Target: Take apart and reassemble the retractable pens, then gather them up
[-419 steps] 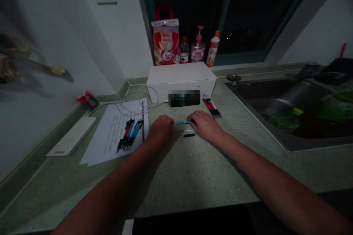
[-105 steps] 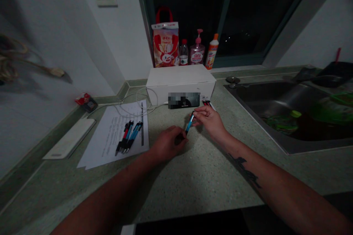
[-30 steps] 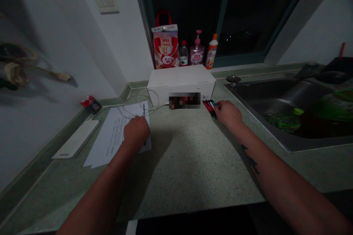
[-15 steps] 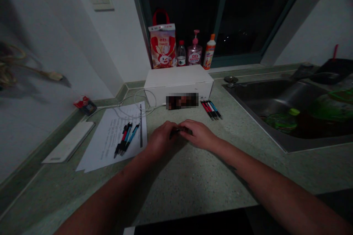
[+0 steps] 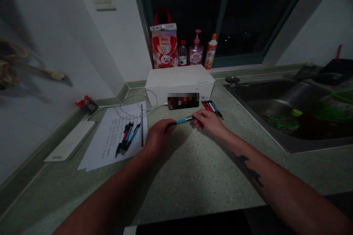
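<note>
A blue and black pen is held between my two hands above the counter, tilted slightly up to the right. My left hand closes on its black lower end. The fingertips of my right hand pinch its other end. Just beyond my right hand, several pens in red, white, blue and black lie side by side on the counter. To the left of my left hand, a small group of red, blue and black pens rests on printed paper sheets.
A phone with a white cable leans against a white box. Bottles and a red bag stand behind it. A metal sink is at the right; a white flat case lies at the left.
My right hand has moved up and to the right, away from my left. The blue pen, mostly hidden before, now shows between them. The view has shifted slightly.
</note>
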A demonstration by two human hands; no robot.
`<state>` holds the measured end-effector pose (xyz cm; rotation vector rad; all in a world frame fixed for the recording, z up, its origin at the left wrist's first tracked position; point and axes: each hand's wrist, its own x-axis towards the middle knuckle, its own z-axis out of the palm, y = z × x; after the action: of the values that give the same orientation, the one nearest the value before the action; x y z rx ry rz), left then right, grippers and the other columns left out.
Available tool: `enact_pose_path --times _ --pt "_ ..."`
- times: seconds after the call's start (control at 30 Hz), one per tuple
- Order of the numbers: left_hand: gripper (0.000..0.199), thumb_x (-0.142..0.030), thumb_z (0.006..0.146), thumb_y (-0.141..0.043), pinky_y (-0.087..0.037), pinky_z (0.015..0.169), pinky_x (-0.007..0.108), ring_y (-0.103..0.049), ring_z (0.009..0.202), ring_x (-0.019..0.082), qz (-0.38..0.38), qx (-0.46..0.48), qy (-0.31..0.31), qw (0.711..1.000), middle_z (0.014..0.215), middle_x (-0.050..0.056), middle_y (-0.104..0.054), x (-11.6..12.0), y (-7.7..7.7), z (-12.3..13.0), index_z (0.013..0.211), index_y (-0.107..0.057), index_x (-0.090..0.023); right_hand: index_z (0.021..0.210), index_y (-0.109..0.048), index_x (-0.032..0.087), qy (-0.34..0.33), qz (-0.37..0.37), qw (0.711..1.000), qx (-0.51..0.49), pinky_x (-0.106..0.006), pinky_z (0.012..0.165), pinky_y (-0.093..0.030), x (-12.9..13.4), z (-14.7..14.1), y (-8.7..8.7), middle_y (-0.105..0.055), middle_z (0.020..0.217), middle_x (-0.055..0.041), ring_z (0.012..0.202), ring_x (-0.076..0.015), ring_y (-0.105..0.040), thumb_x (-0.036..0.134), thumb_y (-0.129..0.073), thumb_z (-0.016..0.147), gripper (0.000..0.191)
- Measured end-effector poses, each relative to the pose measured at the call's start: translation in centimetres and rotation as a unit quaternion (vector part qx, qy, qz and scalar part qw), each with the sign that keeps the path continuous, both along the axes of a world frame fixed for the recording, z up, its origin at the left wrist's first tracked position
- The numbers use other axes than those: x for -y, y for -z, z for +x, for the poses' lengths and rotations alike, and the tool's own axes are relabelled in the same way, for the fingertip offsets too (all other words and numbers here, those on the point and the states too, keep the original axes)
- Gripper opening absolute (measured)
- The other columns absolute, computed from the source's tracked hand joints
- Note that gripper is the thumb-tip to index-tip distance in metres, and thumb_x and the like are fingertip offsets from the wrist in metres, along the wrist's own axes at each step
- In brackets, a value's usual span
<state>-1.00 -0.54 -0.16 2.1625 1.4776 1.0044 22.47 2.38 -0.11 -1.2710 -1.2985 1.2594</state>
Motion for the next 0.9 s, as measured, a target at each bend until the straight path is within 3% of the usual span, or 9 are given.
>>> enact_pose_path --times 0.2,0.47,0.73,0.83,0.9 --pt "0.016 -0.025 0.090 -0.065 -0.057 0.083 0.034 -0.072 0.083 0.020 -0.016 0.054 -0.015 0.998 0.097 0.003 -0.080 0.0 -0.3 0.0 0.099 -0.078 -0.024 0.084 -0.063 0.020 -0.031 -0.006 0.998 -0.048 -0.024 0.049 -0.052 0.3 -0.1 0.1 -0.074 0.074 -0.0045 0.059 -0.0143 -0.067 0.044 -0.083 0.080 0.031" --pt "0.019 -0.027 0.082 -0.068 -0.053 0.062 0.028 -0.063 0.061 0.015 -0.136 0.162 -0.036 0.977 0.081 0.002 -0.079 -0.3 -1.2 0.2 0.096 -0.080 -0.022 0.088 -0.065 0.020 -0.033 0.049 0.997 -0.049 -0.033 0.064 -0.062 0.0 0.1 0.5 -0.074 0.072 -0.0027 0.063 -0.0171 -0.071 0.049 -0.085 0.077 0.037" --pt "0.025 -0.037 0.088 -0.058 -0.050 0.057 0.026 -0.060 0.056 0.015 -0.146 0.190 -0.015 0.971 0.065 0.001 -0.072 -0.4 -1.5 0.1 0.085 -0.077 -0.019 0.090 -0.066 0.020 -0.038 0.098 0.994 -0.004 -0.033 0.069 -0.060 0.1 0.1 0.1 -0.073 0.077 -0.0032 0.072 -0.0177 -0.072 0.047 -0.084 0.076 0.035" --pt "0.018 -0.033 0.086 -0.063 -0.053 0.061 0.027 -0.065 0.062 0.016 -0.139 0.188 -0.019 0.972 0.072 0.001 -0.076 -0.4 -1.0 0.2 0.090 -0.077 -0.021 0.098 -0.067 0.021 -0.058 0.091 0.994 0.018 -0.029 0.062 -0.057 0.2 -0.1 0.2 -0.074 0.083 -0.0031 0.071 -0.0158 -0.069 0.045 -0.082 0.077 0.036" --pt "0.015 -0.028 0.085 -0.067 -0.056 0.068 0.029 -0.069 0.069 0.017 -0.122 0.174 -0.020 0.977 0.082 0.001 -0.078 -0.3 -0.7 0.4 0.094 -0.077 -0.022 0.096 -0.068 0.020 -0.079 0.058 0.995 0.034 -0.024 0.053 -0.051 0.2 -0.2 0.4 -0.071 0.077 -0.0021 0.062 -0.0133 -0.064 0.050 -0.074 0.083 0.034"
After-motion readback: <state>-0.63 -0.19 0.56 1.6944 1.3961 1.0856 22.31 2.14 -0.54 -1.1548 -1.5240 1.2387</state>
